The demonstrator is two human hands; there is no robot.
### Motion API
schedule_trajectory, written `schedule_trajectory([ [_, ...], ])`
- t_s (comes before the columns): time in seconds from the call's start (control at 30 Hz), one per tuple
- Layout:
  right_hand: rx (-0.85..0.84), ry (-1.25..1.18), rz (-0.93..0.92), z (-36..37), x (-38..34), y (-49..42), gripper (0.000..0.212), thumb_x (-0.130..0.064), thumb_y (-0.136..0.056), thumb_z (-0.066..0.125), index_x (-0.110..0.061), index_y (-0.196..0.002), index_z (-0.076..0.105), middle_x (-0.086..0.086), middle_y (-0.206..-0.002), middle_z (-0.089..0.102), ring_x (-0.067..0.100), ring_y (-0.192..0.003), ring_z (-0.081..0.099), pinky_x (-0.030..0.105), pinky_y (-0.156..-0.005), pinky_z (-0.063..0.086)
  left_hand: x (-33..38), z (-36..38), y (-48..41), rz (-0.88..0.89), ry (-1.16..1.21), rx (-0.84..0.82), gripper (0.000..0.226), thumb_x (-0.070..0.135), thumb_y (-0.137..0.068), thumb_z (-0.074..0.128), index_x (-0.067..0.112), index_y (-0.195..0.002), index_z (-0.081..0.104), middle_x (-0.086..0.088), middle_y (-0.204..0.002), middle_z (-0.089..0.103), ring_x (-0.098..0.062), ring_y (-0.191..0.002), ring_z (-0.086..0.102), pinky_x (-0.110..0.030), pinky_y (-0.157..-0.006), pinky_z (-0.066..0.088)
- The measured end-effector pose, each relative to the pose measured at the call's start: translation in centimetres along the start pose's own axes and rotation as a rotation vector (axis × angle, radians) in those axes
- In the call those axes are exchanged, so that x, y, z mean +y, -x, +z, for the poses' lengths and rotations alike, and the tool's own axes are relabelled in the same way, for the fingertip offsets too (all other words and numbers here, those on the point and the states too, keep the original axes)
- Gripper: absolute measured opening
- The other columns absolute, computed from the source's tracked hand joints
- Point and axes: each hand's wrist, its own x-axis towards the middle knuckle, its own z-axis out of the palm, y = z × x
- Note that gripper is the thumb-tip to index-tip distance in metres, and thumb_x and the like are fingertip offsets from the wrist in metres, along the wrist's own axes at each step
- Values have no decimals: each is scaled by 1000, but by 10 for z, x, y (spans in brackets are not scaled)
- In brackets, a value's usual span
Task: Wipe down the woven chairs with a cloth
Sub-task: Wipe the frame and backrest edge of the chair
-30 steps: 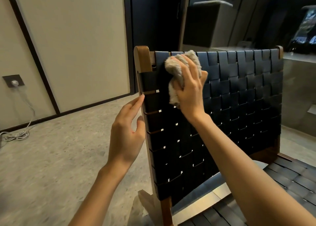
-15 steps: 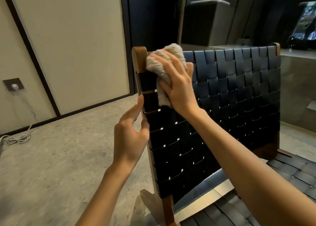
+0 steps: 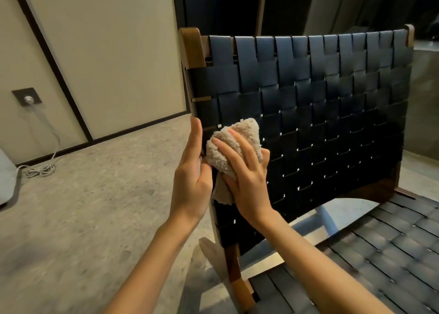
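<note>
Cloth [image 3: 244,130] slid down backrest [image 3: 320,114] (long axis near-vertical).

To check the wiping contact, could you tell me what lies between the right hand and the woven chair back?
In the head view, the fluffy cloth lies there; the right hand holds it against the chair back.

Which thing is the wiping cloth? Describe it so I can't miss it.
Find the chair's black woven backrest. Halfway down, beside its left wooden post, the right hand holds a bunched cloth against it. It alone is beige and fluffy.
</note>
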Motion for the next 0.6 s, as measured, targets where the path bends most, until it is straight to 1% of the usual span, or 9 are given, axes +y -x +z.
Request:
schedule_trajectory([
  [0.07,-30,45,53,-9,19,19,40,-40,-100,42,-25,-137,42,4,-146,38,20,-132,35,25,-103,22,-2,2,7,36,-103,-30,72,5,-98,41,40,-146,1,32,-150,-1,25,-130,5,6,-97,19],
  [0.13,-22,85,182,-16,40,33,40,-35,-99,44,-27,-137,39,1,-146,32,23,-129,31,22,-102,18,-4,1,15,70,-219,-80,78,6,-96,46,35,-149,-4,23,-154,-9,34,-121,8,10,-81,29],
  [0.2,5,138,350,-20,59,49,49,-18,-92,54,-26,-138,38,2,-146,31,26,-127,27,28,-104,17,-5,-1,25,100,-371,-145,88,8,-92,54,30,-150,-8,18,-155,-19,35,-109,21,-2,-61,47],
  [0.23,32,147,460,-21,66,59,51,-14,-91,53,-24,-139,38,5,-146,32,26,-128,26,32,-106,18,-7,-2,31,115,-449,-180,92,9,-90,57,29,-150,-10,15,-155,-22,27,-114,25,-9,-56,51],
  [0.27,64,136,599,-21,69,68,49,-15,-92,49,-20,-140,39,8,-147,33,28,-128,26,31,-108,17,-9,-2,36,131,-522,-214,93,10,-89,58,28,-150,-10,12,-155,-25,14,-128,22,-12,-62,55],
  [0.3,86,122,740,-21,68,79,49,-19,-92,44,-15,-141,39,11,-148,32,31,-129,27,23,-107,12,-13,-2,42,143,-586,-246,92,12,-89,59,27,-151,-9,9,-155,-26,-1,-141,9,-20,-81,56],
  [0.37,90,116,877,-19,59,98,52,-24,-93,38,-10,-143,36,15,-148,31,37,-132,28,11,-104,4,-19,-2,52,170,-715,-313,87,18,-90,56,25,-151,-6,4,-155,-27,-12,-144,-19,-39,-111,26],
  [0.47,23,80,857,-16,36,120,55,-27,-91,41,-19,-145,31,11,-149,26,36,-133,27,27,-109,10,-25,-3,64,183,-839,-413,83,25,-93,53,26,-150,-7,4,-154,-29,-13,-141,-27,-36,-112,-3],
  [0.6,-46,-28,607,-15,8,130,52,-36,-89,45,-33,-139,32,2,-148,25,23,-132,24,20,-109,14,-33,-3,75,216,-912,-441,80,26,-93,53,23,-151,-2,-3,-157,-20,-20,-144,-20,-41,-115,-1],
])
